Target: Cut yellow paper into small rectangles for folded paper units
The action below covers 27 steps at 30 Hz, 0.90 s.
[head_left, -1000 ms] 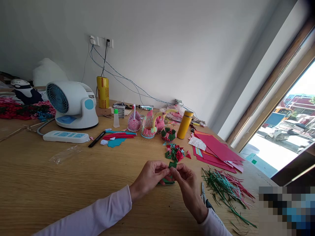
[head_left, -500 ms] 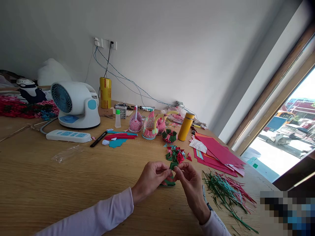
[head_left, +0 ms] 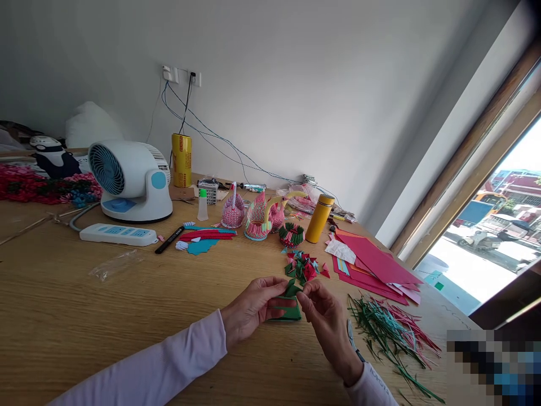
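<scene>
Carefully: your left hand (head_left: 253, 309) pinches a small green paper (head_left: 291, 290) while your right hand (head_left: 326, 317) grips its right edge, holding it just above the green stack (head_left: 291, 313) on the table (head_left: 169, 307). Should the two pinches pull unevenly, a crease could go crooked or the paper tear. Your left hand's lower fingers (head_left: 284, 303) overlap the stack, so a dip might push its sheets askew, and your right wrist, beside the scissors (head_left: 350, 331), could knock them.

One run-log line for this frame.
Left hand: holding green paper piece; right hand: fingertips at its edge; beyond: folded paper pieces; beside right wrist: scissors
</scene>
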Each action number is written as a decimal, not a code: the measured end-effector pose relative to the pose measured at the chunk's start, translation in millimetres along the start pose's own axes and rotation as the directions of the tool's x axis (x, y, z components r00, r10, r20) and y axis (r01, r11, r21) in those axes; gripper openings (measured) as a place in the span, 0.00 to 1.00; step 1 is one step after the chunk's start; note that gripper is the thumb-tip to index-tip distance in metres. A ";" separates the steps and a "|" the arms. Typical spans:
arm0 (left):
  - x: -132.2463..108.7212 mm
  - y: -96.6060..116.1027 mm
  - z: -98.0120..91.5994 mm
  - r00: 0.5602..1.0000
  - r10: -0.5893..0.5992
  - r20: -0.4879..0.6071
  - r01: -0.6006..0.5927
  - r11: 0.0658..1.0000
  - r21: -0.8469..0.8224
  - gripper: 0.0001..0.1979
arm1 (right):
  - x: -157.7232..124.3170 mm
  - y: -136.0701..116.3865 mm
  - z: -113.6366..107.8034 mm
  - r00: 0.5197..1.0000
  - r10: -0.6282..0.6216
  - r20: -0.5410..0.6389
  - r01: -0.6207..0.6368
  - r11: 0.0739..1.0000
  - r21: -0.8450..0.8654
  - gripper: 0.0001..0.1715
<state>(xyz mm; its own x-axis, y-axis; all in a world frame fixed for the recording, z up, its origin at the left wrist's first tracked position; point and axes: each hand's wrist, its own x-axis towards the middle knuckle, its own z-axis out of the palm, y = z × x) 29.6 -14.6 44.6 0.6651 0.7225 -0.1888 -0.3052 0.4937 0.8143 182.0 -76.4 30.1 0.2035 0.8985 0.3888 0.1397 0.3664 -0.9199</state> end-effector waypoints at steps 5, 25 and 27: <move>2.1 -2.6 -1.8 0.999 0.042 0.020 -0.041 0.997 -0.066 0.13 | -0.8 6.2 2.1 0.993 0.092 -0.071 -0.084 0.992 0.099 0.14; 1.6 6.0 -7.3 0.967 -0.228 0.113 0.235 0.971 -0.049 0.06 | 6.3 8.3 -14.1 0.989 -0.127 0.080 0.139 0.975 -0.176 0.05; 2.0 5.0 -8.3 0.978 -0.185 0.092 0.184 0.983 0.015 0.07 | 6.4 11.0 -13.6 0.996 -0.071 0.051 0.078 0.982 -0.169 0.09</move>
<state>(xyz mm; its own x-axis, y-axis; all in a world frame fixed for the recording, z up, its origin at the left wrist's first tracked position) 23.7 -6.7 43.7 0.7702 0.5709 -0.2846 -0.1669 0.6109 0.7739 198.0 -69.9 23.2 0.1437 0.8815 0.4497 0.3171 0.3895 -0.8647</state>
